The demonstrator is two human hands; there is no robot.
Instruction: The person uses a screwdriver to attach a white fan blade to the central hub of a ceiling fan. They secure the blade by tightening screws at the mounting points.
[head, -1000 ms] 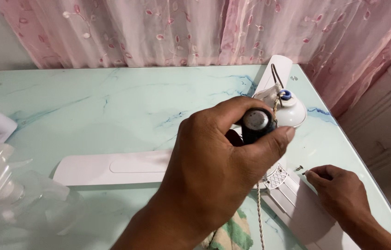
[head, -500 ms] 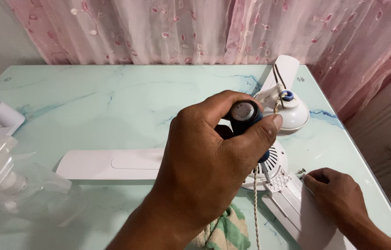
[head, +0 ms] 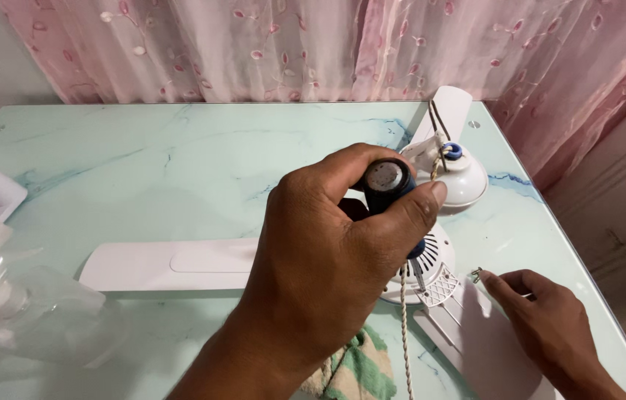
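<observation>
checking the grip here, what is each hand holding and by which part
Left hand grips the screwdriver by its handle. Right hand pinches a small screw at its fingertips.

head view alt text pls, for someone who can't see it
A left hand holds a dark-handled screwdriver upright over a white ceiling fan lying on a pale green marbled table. The right hand pinches a small screw beside the fan's hub.

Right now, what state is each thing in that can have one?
Left hand: closed around the screwdriver handle.
Screwdriver: upright, tip down at the fan hub.
Right hand: fingertips pinching a small screw.
Screw: at the blade edge.
Fan: lying flat on the table, cord trailing.
</observation>
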